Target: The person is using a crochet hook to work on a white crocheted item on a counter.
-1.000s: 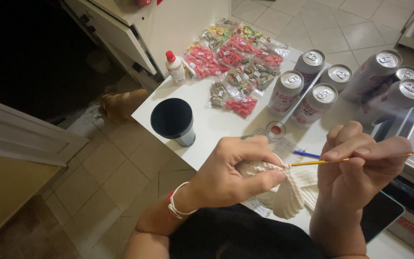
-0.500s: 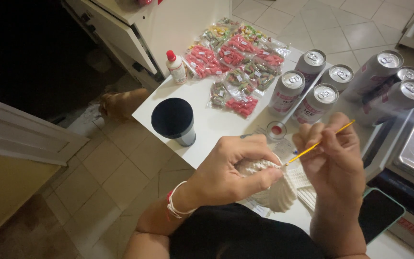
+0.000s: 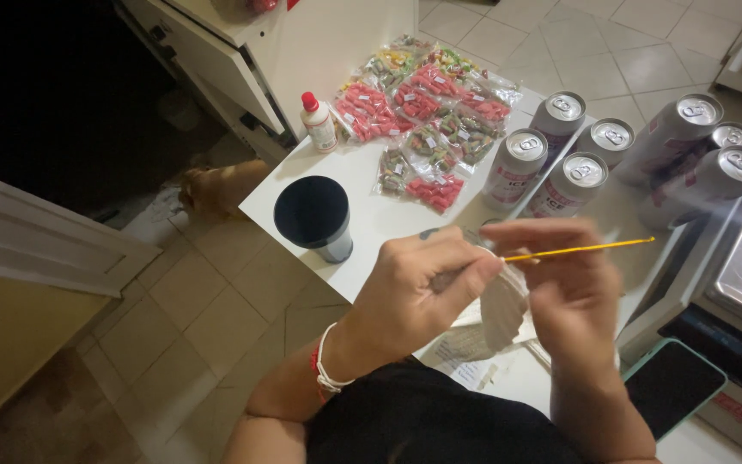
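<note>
The left hand (image 3: 427,288) is closed around a pale crocheted piece (image 3: 504,309), pinching its top edge between thumb and fingertips, just off the near edge of the white table (image 3: 371,210). The right hand (image 3: 573,296) is blurred; its fingers are curled around a yellow hook (image 3: 581,250), which lies almost level, its working end meeting the piece at the left fingertips and its far end reaching out over the table toward the cans (image 3: 611,142). The piece hangs down between the two hands (its lower folds are partly hidden by them).

A dark cup (image 3: 315,215) stands near the table's left edge, just beyond the left hand, with a strip of bare tabletop between the two. Further back on the table lie bags of sweets (image 3: 422,107), red and green, spread to the far edge, and a small white bottle with a red cap (image 3: 318,120) stands at the back left corner. The cans, tops up, crowd the table's right side in two loose groups.

A phone (image 3: 672,387) lies face up at the table's near right corner, beside the right forearm. Left of the table the tiled floor (image 3: 208,292) is open down to the person's lap.
</note>
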